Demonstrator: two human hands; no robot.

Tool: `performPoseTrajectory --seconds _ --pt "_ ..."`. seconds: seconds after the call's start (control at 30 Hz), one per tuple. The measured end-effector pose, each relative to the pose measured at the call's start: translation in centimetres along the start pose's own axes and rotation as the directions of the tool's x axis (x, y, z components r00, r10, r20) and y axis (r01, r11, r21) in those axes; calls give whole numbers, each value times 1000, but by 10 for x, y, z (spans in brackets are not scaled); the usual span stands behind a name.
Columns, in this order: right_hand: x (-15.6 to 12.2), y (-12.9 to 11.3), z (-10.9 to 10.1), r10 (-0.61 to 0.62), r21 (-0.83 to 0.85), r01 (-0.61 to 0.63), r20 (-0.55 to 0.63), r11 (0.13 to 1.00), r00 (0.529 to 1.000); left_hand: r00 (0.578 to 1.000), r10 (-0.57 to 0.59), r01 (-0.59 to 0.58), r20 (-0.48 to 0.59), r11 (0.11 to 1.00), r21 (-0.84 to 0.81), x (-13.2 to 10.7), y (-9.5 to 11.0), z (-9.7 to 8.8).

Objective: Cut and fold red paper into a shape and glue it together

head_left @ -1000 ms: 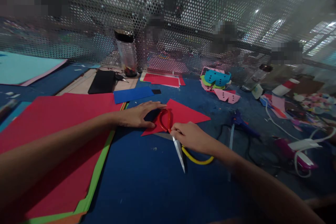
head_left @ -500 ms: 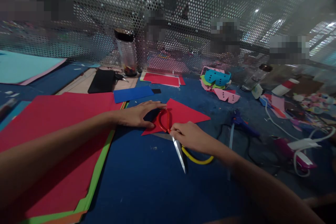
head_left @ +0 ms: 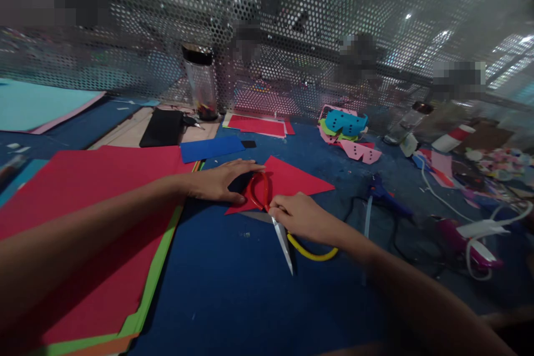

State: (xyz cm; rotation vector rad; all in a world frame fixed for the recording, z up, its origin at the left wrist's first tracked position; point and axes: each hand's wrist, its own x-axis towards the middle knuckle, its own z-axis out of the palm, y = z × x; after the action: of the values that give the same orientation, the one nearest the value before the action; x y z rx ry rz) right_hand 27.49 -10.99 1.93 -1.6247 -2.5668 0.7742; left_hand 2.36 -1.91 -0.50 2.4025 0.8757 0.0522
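My left hand (head_left: pixel 212 181) lies with thumb and fingers spread over the left part of a red paper sheet (head_left: pixel 296 178), which rests flat on the blue table. Closed around the middle of a pair of scissors (head_left: pixel 283 245) is my right hand (head_left: pixel 306 217). The scissors are spread wide, one bright blade pointing down toward me and a grey blade reaching left along the paper's near edge. Their red handle loop lies on the paper between my hands. A yellow curved loop, seemingly the other handle, shows below my right wrist. My right fingers hide the pivot.
At left lies a stack of coloured sheets (head_left: pixel 95 233). Behind are a blue strip (head_left: pixel 212 148), a black phone-like object (head_left: pixel 162 128), a jar (head_left: pixel 201 86) and paper masks (head_left: pixel 345 122). A blue glue gun (head_left: pixel 386 197) and corded magenta tool (head_left: pixel 467 245) lie right.
The scissors have shifted very slightly left with my right hand. My left hand and the red paper have stayed in place.
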Motion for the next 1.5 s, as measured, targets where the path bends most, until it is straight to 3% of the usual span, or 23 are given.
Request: performPoseTrajectory --seconds 0.6,0.97,1.5 --pt "2 0 4 -7 3 7 -26 1000 1000 1000 11 -11 0 1000 23 1 -7 3" --pt "0 -4 0 -2 16 2 -1 1000 1000 999 -8 7 39 1000 27 1 -2 -2" --pt "1 -6 2 -28 0 28 -6 1000 1000 999 40 -40 12 998 39 0 -2 -2"
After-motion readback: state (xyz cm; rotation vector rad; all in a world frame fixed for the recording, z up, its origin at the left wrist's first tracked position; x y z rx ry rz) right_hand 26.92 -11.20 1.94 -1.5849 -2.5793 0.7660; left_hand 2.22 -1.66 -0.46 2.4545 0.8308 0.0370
